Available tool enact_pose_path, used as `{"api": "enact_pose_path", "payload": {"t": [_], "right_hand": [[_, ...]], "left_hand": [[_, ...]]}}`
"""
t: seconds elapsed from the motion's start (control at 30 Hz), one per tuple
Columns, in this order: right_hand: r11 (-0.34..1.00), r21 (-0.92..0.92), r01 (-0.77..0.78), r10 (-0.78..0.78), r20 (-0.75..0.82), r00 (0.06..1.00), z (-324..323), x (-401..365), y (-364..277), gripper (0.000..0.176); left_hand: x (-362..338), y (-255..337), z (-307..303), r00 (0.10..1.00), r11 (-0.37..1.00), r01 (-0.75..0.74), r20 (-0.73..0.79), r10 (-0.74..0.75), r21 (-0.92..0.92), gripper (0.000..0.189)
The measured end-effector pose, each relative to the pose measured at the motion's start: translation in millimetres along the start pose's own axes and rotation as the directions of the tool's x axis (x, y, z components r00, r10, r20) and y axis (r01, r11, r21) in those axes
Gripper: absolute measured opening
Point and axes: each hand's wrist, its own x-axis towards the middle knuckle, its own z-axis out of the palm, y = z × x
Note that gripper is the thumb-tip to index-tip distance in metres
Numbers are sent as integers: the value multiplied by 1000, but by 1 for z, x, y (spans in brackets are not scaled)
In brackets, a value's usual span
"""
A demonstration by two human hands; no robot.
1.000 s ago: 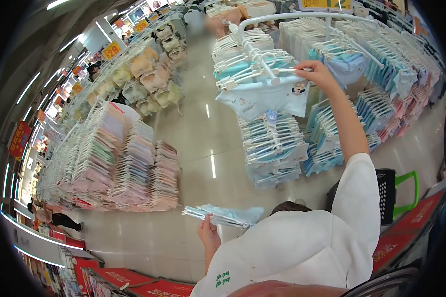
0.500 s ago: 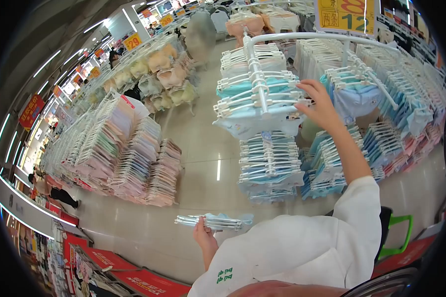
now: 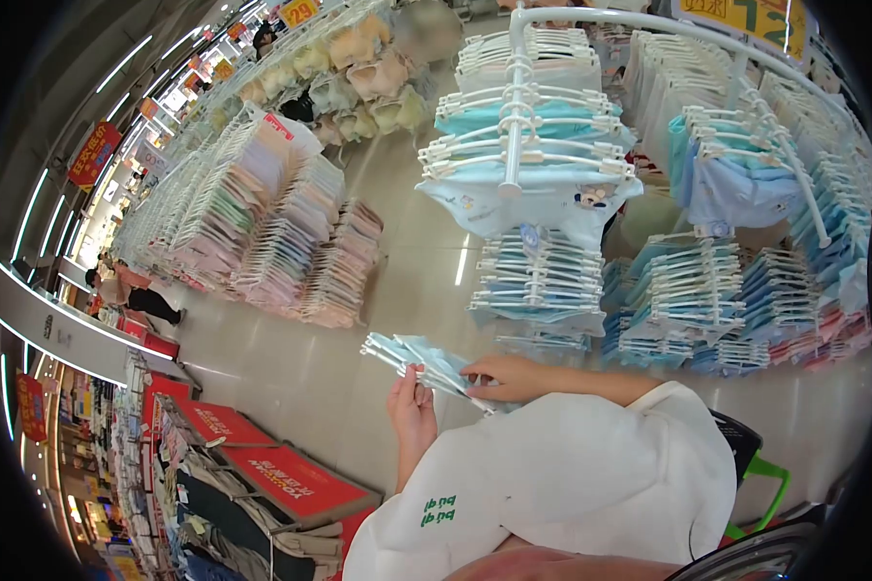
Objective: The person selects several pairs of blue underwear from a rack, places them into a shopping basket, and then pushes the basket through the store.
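Note:
Low in front of my body, my left hand (image 3: 414, 409) grips a small stack of white clothes hangers (image 3: 380, 351) carrying light blue underwear (image 3: 426, 354). My right hand (image 3: 502, 376) is at the right end of the same stack, its fingers closed on the hangers' edge. Just beyond both hands is a white display rail (image 3: 516, 126). On its upper arm hang white hangers with pale blue and turquoise underwear (image 3: 528, 198). Below them hangs a dense row of blue underwear on hangers (image 3: 538, 281).
More racks of blue garments (image 3: 736, 184) stand at the right. Pastel underwear (image 3: 271, 213) fills a rack at the left, with bras (image 3: 368, 68) behind. Red-topped bins (image 3: 281, 474) line the lower left. A person (image 3: 131, 290) is at far left. A green-framed seat (image 3: 770, 484) is beside me.
My right hand has left the hanging garments on the rail and come down to the stack in my left hand. The stack has tilted and the view has shifted.

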Motion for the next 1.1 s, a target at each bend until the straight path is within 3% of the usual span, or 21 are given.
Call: {"api": "enact_pose_path", "payload": {"t": [0.03, 0.07, 0.13, 0.23, 0.27, 0.33, 0.47, 0.53, 0.73, 0.87, 0.93, 0.97, 1.03, 1.1], "right_hand": [[990, 97, -102, 91, 114, 989, 2, -3, -2, 50], [989, 109, -102, 90, 114, 989, 5, -4, -4, 50], [958, 256, -126, 129, 4, 992, 11, -8, -6, 42], [942, 322, -96, 118, -48, 992, 11, -4, -16, 39], [938, 331, -99, 123, -53, 991, 11, -2, -17, 39], [989, 116, -94, 93, 16, 996, 13, 1, -19, 39], [992, 125, -19, 22, -25, 999, 25, 8, -1, 38], [924, 352, -147, 179, -58, 982, 27, 10, 0, 32], [806, 539, -245, 329, -64, 942, 24, 1, 6, 22], [786, 588, -193, 331, -136, 934, 30, -10, 23, 22], [649, 749, -138, 439, -220, 871, 20, -20, 10, 22], [655, 742, -142, 444, -227, 867, 12, -28, 10, 22], [820, 561, -115, 317, -277, 907, -10, -47, 8, 18], [881, 451, -144, 327, -360, 873, -41, -73, -22, 14]], "left_hand": [[-2, -1, -4, 1000, 1000, -4, -3, 4, 20, 14], [-4, -2, -7, 1000, 999, -5, -4, 5, 40, 14], [-8, -1, -10, 1000, 999, -15, -23, 16, 49, 14], [-5, 0, -16, 999, 997, -37, -5, 38, 75, 14], [-3, 0, -19, 999, 995, -50, 25, 48, 91, 14], [0, 1, -16, 998, 991, -57, 23, 55, 125, 14], [15, 2, -24, 996, 973, -75, 69, 61, 221, 14], [22, 2, -22, 995, 964, -88, 71, 72, 250, 13], [38, -2, -26, 989, 955, -57, 151, 14, 289, 13], [41, -8, -23, 985, 959, -12, 169, -37, 284, 12], [44, -6, -26, 985, 961, 7, 163, -55, 277, 12], [46, -5, -27, 986, 962, 21, 151, -64, 273, 13], [48, -1, -31, 985, 963, 33, 153, -76, 269, 12], [50, 3, -33, 985, 962, 47, 145, -89, 271, 11]]}}
